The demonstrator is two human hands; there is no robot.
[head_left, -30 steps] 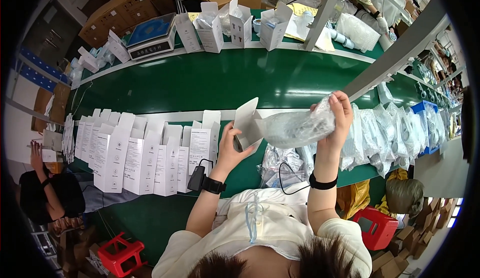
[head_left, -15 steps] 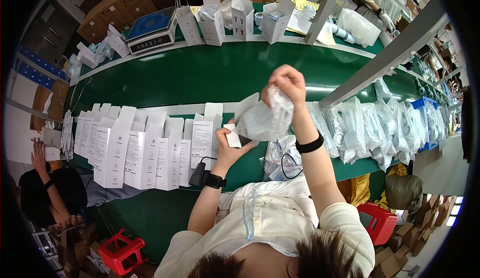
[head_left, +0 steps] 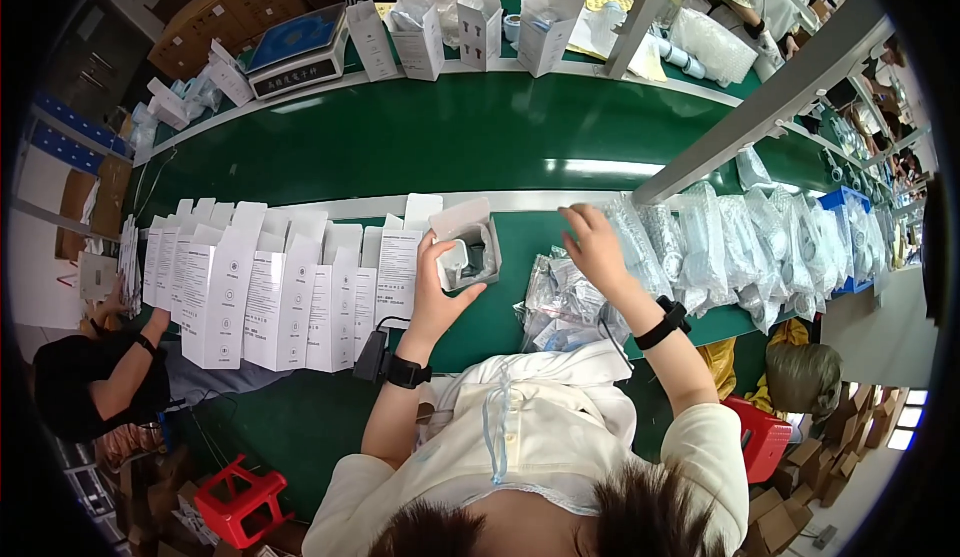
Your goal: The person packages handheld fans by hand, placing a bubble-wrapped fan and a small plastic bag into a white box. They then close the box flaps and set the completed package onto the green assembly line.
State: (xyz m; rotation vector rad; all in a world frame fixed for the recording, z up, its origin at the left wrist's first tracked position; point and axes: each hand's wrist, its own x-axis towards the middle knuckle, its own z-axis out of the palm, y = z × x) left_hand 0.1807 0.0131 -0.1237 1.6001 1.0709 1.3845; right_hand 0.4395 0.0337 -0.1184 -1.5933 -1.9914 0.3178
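My left hand [head_left: 430, 292] is wrapped round the near left side of a white cardboard box [head_left: 465, 217], whose top flap stands up. Inside the box, a pale rounded item [head_left: 456, 257] shows, with something greyish beside it that I cannot make out. To the right, my right hand [head_left: 597, 249] holds nothing; its fingers are stretched out over the bench. It hovers just beyond a pile of small clear plastic packets [head_left: 560, 297] and left of a row of bubble-wrap bags [head_left: 700, 242].
Tall white boxes [head_left: 262, 297] with raised flaps line the bench at left. Opened boxes [head_left: 480, 22] and a scale [head_left: 296, 52] stand across the green belt [head_left: 370, 142]. A slanting metal post [head_left: 740, 112] rises at right. Other people work nearby.
The bubble-wrapped bundle has left my right hand, which moved right and nearer with its fingers opened. The box has turned its opening upward in my left hand and now shows contents.
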